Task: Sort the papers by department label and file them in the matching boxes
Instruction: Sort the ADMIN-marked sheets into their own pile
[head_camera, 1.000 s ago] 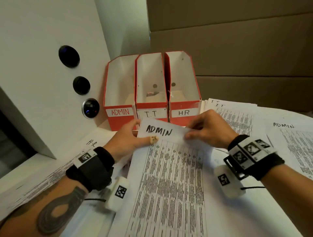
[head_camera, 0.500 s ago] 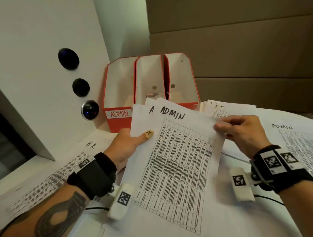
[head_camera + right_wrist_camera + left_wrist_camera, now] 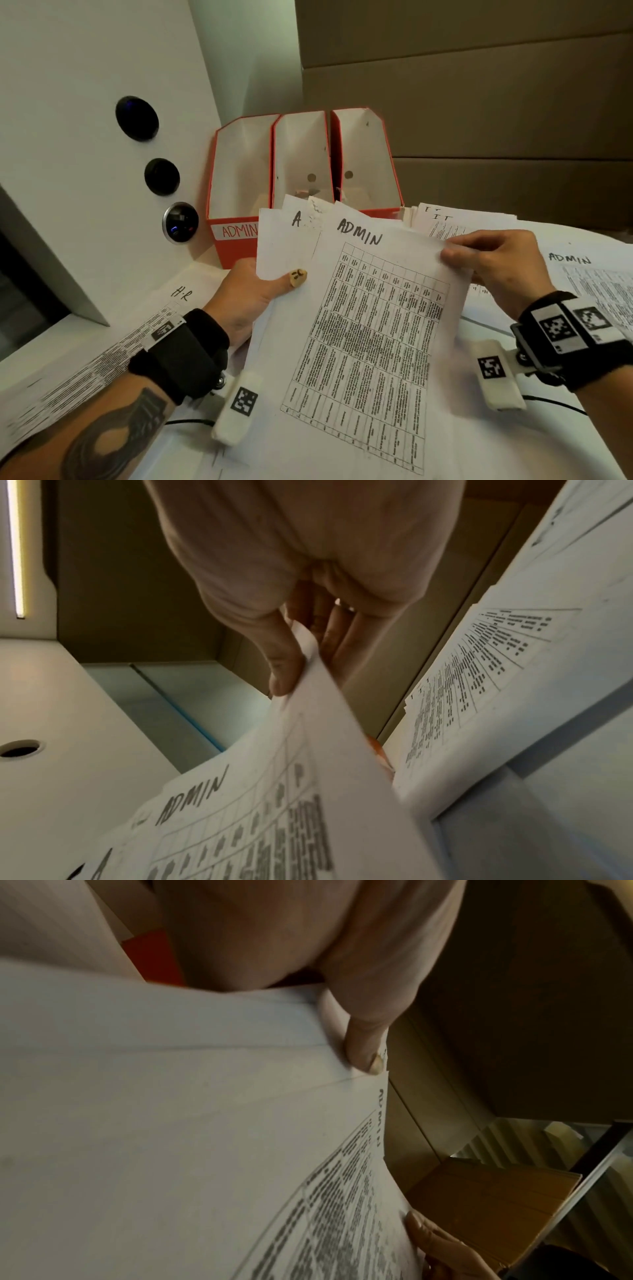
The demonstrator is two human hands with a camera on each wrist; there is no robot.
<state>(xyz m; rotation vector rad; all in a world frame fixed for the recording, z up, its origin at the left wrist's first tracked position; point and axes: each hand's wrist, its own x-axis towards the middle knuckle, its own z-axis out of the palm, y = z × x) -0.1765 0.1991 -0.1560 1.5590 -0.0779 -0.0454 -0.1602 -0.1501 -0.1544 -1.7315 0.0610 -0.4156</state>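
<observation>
- The worktop (image 3: 342,459) under both your hands is carpeted with loose printed sheets: one headed H.R (image 3: 102,342) lies outside your left wrist, an I.T pile (image 3: 455,222) just beyond your right hand, and another ADMIN page (image 3: 596,284) outside your right wrist.
- The three red boxes (image 3: 373,154) stand side by side just past your fingertips. Only the ADMIN box (image 3: 236,233), ahead of your left hand, shows its label; the raised papers hide the other two.
- The ADMIN sheets (image 3: 370,329) are lifted off the worktop between your hands, fanned unevenly, with at least two pages peeking out behind the front one.
- Your left hand (image 3: 246,301) is clamped on the sheaf's left edge, thumb on the front and fingers behind.
- Your right hand (image 3: 496,270) pinches the upper right edge of the front page between thumb and fingers.
- Expect this bundle to be light and floppy, and smooth pages will likely slide over each other. I'd tap the edges square, then hold near the top corners or along one long side so it stays stiff enough to drop upright into the ADMIN box.
- Paper creases and tears easily, so keep the pinch gentle.
</observation>
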